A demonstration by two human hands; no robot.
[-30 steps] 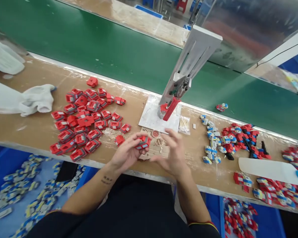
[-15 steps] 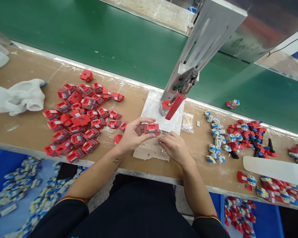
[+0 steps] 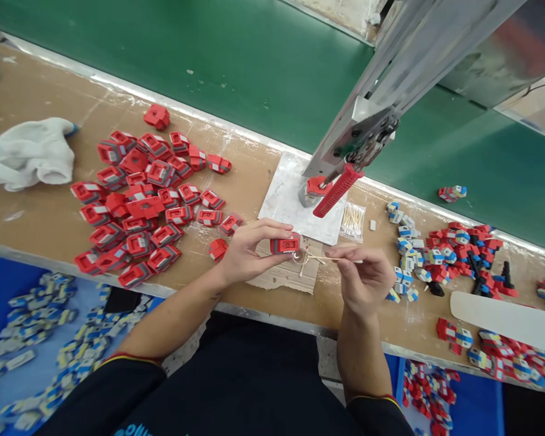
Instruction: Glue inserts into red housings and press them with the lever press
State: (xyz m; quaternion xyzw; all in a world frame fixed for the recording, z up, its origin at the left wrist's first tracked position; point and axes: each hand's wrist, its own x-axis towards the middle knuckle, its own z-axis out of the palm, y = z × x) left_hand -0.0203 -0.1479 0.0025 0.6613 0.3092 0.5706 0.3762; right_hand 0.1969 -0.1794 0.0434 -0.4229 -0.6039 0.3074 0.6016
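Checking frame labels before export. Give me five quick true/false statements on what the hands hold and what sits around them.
1. The left hand pinches a red part. True.
2. The right hand holds a thin stick pointing toward the red part. True.
3. The white glove is worn on the right hand. False: it lies on the bench, far left; both hands are bare.
4. The pile of red parts lies left of the left hand. True.
5. The press's red handle is gripped by the right hand. False: no hand touches it.
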